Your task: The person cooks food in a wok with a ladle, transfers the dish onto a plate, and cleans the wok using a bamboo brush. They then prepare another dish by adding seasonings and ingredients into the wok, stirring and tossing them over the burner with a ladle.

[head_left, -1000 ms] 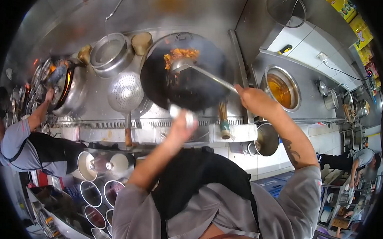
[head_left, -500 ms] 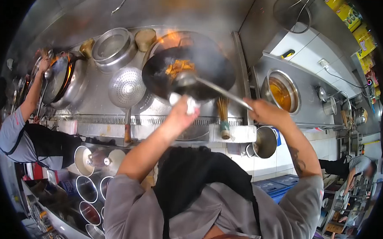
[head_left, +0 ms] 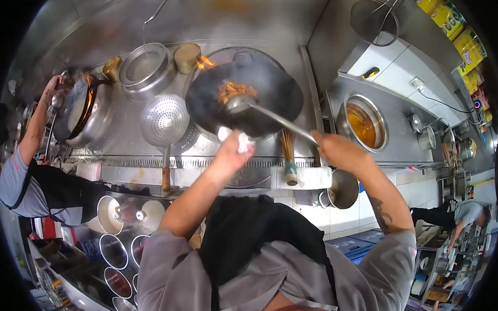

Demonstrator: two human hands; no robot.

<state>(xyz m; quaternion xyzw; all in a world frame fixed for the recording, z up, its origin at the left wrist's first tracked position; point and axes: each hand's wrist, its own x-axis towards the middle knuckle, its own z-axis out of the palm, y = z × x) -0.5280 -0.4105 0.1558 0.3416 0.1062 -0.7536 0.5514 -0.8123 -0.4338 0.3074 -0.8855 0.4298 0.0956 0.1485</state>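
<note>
A black wok (head_left: 278, 104) sits over the burner, with browned food pieces (head_left: 235, 90) heaped at its far left part and smoke above them. My left hand (head_left: 233, 154) is closed on a folded white cloth (head_left: 242, 142) at the wok's near rim; what lies under the cloth is hidden. In my right hand (head_left: 339, 151) is the handle of a long metal ladle (head_left: 280, 120), its bowl down in the wok just in front of the food. A bamboo brush (head_left: 290, 159) lies close by, between my hands.
Left of the wok lie a perforated skimmer (head_left: 165, 119) and a metal basin (head_left: 145, 69). Flame (head_left: 206, 62) shows at the wok's far left edge. A pot of orange liquid (head_left: 362, 124) stands at right. Another person's arm (head_left: 37, 120) works a flaming wok at far left.
The flame behind the wok has shrunk and shifted left. The food sits in a tighter heap under thicker smoke. My right hand and the ladle have moved slightly left.
</note>
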